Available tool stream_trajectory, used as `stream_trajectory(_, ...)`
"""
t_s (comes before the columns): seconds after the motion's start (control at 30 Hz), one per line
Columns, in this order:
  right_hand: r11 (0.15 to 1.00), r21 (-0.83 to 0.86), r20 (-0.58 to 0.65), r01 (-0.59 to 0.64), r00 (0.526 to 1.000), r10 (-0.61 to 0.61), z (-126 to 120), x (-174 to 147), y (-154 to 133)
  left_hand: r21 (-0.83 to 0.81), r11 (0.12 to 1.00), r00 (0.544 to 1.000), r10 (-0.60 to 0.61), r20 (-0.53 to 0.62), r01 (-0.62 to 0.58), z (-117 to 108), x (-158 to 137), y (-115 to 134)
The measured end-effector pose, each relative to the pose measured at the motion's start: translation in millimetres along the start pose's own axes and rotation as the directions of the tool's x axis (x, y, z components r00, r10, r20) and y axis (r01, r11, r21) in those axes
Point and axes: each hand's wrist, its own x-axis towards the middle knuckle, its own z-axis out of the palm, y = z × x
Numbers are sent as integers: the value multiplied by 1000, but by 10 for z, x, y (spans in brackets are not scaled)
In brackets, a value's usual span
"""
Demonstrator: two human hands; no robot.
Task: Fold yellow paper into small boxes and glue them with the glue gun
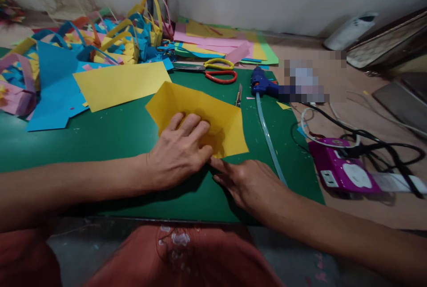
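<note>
A folded yellow sheet of paper (196, 95) stands partly open on the green mat, its sides flaring up and outward. My left hand (182, 151) is closed over the paper's near side, fingers curled down into the fold and thumb at the near edge. From the right, my right hand (248, 180) grips the near bottom edge of the same paper with its fingertips, touching the left thumb. Where the right fingertips meet the paper is partly hidden. Just beyond lie a flat yellow sheet (123, 84) and a small cutter blade (239, 94).
Scissors (213, 70) and a blue glue gun (263, 83) with a long glue stick (267, 133) lie on the green mat (133, 202). Several paper baskets (123, 40) and blue sheets (55, 86) are back left. A purple power box (343, 169) with tangled cables sits right.
</note>
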Motion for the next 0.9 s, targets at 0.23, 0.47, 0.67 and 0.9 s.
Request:
stream_trajectory(0.23,985,-168,-54,32,998,-42,-8,-42,-39,-26,989,974,147,174,-144,15,-94,40)
stream_trajectory(0.47,950,-307,1,60,998,-63,-60,-69,-98,-96,985,951,163,263,-143,-51,-177,40)
stream_trajectory(0.67,924,-380,-32,25,999,-40,-81,-80,-114,-174,981,949,128,288,-79,-73,-199,79)
stream_trajectory(0.9,908,-418,-128,39,987,-101,-53,-118,-47,-145,988,957,88,275,-50,-33,-225,145)
